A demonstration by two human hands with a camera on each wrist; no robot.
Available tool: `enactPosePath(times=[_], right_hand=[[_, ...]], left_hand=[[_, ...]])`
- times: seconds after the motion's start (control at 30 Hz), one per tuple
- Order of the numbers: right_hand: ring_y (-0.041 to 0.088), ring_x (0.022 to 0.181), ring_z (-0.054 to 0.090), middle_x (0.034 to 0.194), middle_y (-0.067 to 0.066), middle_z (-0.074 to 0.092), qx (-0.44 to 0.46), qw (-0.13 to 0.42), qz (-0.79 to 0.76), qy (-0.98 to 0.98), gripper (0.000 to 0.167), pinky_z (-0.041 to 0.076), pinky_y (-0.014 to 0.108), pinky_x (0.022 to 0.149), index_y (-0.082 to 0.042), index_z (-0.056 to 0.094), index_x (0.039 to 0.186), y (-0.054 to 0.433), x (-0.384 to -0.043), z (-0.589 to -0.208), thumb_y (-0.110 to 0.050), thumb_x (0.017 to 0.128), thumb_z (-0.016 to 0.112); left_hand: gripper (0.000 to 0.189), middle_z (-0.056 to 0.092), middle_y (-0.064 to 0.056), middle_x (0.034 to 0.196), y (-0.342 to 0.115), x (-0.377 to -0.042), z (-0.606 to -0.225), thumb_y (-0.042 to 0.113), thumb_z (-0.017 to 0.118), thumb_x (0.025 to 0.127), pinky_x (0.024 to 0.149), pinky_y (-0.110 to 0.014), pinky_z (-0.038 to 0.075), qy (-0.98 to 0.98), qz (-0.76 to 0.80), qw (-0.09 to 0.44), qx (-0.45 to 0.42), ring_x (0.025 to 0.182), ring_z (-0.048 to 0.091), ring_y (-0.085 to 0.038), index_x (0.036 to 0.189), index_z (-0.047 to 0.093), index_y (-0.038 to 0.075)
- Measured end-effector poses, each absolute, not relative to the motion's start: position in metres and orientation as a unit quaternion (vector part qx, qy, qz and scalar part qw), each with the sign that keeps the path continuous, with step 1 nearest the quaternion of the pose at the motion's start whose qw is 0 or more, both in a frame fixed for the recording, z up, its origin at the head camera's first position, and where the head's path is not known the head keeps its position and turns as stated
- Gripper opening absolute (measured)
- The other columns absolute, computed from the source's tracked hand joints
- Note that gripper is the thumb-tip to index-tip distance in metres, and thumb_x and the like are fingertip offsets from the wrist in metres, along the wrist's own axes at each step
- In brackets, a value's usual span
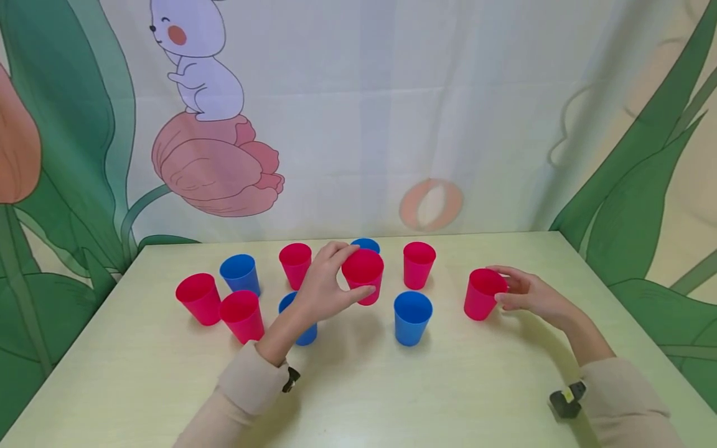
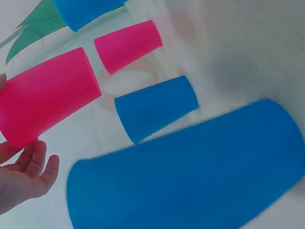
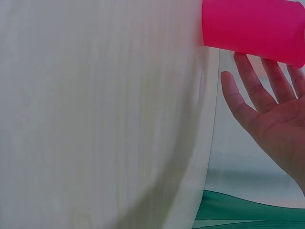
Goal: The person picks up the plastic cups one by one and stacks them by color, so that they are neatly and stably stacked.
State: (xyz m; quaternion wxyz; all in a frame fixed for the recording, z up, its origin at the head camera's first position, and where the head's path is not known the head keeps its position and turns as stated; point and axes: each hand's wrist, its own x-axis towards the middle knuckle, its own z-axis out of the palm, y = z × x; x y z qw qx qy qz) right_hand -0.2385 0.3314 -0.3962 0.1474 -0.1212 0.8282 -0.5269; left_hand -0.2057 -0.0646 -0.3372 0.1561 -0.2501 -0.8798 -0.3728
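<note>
My left hand [image 1: 330, 280] grips a red cup [image 1: 366, 283] by its sides, thumb in front and fingers behind, with the cup held above the table. In the left wrist view this cup [image 2: 50, 95] hangs tilted across the picture, apart from the blue cups. Farther right, my right hand [image 1: 532, 295] has thumb and fingers around the right side of another red cup [image 1: 480, 295], which appears to stand on the table. The right wrist view shows fingertips [image 3: 242, 59] against that cup [image 3: 252, 31]; the thumb is hidden there.
Between the hands stand a blue cup [image 1: 412, 320] and a red cup [image 1: 417, 267]. A blue cup [image 1: 365, 244] is partly hidden behind the lifted one. Several cups stand left, including a blue one [image 1: 307, 333] behind my left forearm. A printed curtain [image 1: 482, 112] hangs behind the table [image 1: 437, 398].
</note>
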Motion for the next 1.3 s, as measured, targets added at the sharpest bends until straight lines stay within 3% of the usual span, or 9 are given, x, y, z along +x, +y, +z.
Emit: enactPosePath(times=[0.53, 1.17, 1.3], right_hand=[[0.027, 0.104, 0.051, 0.129, 0.025, 0.041, -0.112, 0.159, -0.535, 0.822, 0.066, 0.049, 0.044, 0.080, -0.005, 0.026, 0.141, 0.329, -0.238, -0.395, -0.018, 0.086, 0.062], [0.027, 0.104, 0.051, 0.130, 0.026, 0.039, -0.102, 0.170, -0.539, 0.818, 0.067, 0.049, 0.044, 0.081, -0.005, 0.024, 0.141, 0.329, -0.239, -0.394, -0.018, 0.087, 0.062], [0.027, 0.104, 0.051, 0.130, 0.026, 0.039, -0.098, 0.172, -0.540, 0.818, 0.068, 0.049, 0.045, 0.081, -0.005, 0.024, 0.141, 0.329, -0.239, -0.395, -0.019, 0.086, 0.062]], left_hand=[[0.067, 0.050, -0.010, 0.119, -0.035, -0.205, -0.321, 0.020, 0.080, 0.069, 0.074, -0.031, 0.052, -0.852, -0.435, 0.150, -0.252, 0.108, 0.049, -0.023, 0.127, 0.050, 0.004], [0.064, 0.050, -0.007, 0.117, 0.006, -0.213, -0.316, 0.021, 0.078, 0.071, 0.074, -0.024, 0.050, -0.798, -0.505, 0.184, -0.274, 0.107, 0.048, -0.017, 0.125, 0.051, 0.004], [0.064, 0.051, -0.008, 0.116, 0.017, -0.214, -0.318, 0.021, 0.078, 0.071, 0.074, -0.028, 0.051, -0.784, -0.520, 0.186, -0.283, 0.105, 0.049, -0.019, 0.126, 0.050, 0.003]])
